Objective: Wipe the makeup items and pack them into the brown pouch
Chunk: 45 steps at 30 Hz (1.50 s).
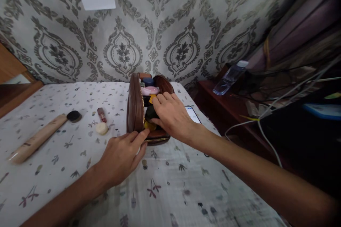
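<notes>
A brown zippered bag (135, 108) stands open on the patterned white cloth, with several small items inside, among them a pink item (151, 90), a dark blue cap (148, 81) and a yellow item (150, 125). My right hand (172, 115) reaches into the bag from the right, its fingers closed around a dark item (151, 112). At the bag's near edge, my left hand (125, 152) holds the zippered rim between fingers and thumb.
Left of the bag lie a beige tube (37, 138), a black round cap (74, 116), a small reddish tube (101, 114) and a cream round piece (101, 128). A phone (192, 114) rests behind my right wrist. A clear bottle (230, 78) and cables (269, 145) are at the right.
</notes>
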Tool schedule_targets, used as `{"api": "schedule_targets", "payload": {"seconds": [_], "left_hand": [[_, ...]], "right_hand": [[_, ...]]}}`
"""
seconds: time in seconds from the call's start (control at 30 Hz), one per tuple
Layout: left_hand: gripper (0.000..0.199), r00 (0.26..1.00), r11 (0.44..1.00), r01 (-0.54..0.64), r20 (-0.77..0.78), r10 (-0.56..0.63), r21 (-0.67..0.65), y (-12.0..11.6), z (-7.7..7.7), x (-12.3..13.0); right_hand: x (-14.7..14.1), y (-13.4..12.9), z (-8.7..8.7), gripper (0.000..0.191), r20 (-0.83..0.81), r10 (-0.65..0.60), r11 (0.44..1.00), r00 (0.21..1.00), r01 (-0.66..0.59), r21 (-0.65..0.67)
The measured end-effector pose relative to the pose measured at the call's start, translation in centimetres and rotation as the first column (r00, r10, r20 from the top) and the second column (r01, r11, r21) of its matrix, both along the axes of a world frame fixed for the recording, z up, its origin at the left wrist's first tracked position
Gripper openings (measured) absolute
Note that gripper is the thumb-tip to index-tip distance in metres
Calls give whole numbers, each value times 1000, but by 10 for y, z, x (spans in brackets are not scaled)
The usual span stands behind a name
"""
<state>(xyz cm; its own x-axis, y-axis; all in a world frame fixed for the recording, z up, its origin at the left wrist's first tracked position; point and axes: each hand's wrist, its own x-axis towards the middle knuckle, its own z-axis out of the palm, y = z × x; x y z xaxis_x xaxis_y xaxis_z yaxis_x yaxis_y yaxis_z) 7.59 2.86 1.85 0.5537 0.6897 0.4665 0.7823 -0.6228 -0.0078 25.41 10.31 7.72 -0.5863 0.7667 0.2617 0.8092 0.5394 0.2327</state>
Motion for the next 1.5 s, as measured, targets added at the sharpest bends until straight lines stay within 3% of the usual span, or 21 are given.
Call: {"api": "schedule_targets", "payload": {"seconds": [0.3,0.4,0.5,0.57,0.67,0.77,0.83,1.07,1.27,1.37,1.43,1.5], "left_hand": [[30,1000,1000,21,18,-21,-1,-1,0,0],[31,999,999,39,15,-39,11,0,1,-1],[29,995,996,86,49,-88,32,2,3,-3],[28,988,992,122,92,-125,40,4,4,-4],[28,972,983,179,149,-184,46,7,3,-6],[30,955,971,233,179,-238,48,9,0,-9],[31,951,968,247,183,-249,34,10,-1,-10],[32,955,969,246,165,-248,30,15,-5,-10],[38,966,963,223,100,-239,154,14,-5,-22],[31,989,976,102,84,-120,192,15,-6,-45],[23,989,982,-117,109,102,149,16,-7,-63],[21,928,932,-360,122,352,48,17,-10,-81]], "right_hand": [[7,5,-7,28,-53,82,996,995,-80,33],[18,-4,-5,14,-226,195,981,954,-186,63],[30,-25,-13,30,-444,284,959,850,-260,116],[36,-41,-25,32,-507,280,955,815,-289,63],[39,-60,-47,34,-497,273,950,823,-312,6],[39,-66,-66,28,-526,280,956,803,-285,74],[38,-65,-74,34,-570,304,950,763,-289,120],[38,-57,-87,36,-659,290,950,694,-292,111],[36,-60,-90,48,-728,242,960,642,-267,84],[35,-68,-88,59,-753,217,968,621,-237,84],[35,-76,-86,62,-769,216,970,602,-221,99],[34,-85,-85,60,-776,226,969,589,-214,120]]}}
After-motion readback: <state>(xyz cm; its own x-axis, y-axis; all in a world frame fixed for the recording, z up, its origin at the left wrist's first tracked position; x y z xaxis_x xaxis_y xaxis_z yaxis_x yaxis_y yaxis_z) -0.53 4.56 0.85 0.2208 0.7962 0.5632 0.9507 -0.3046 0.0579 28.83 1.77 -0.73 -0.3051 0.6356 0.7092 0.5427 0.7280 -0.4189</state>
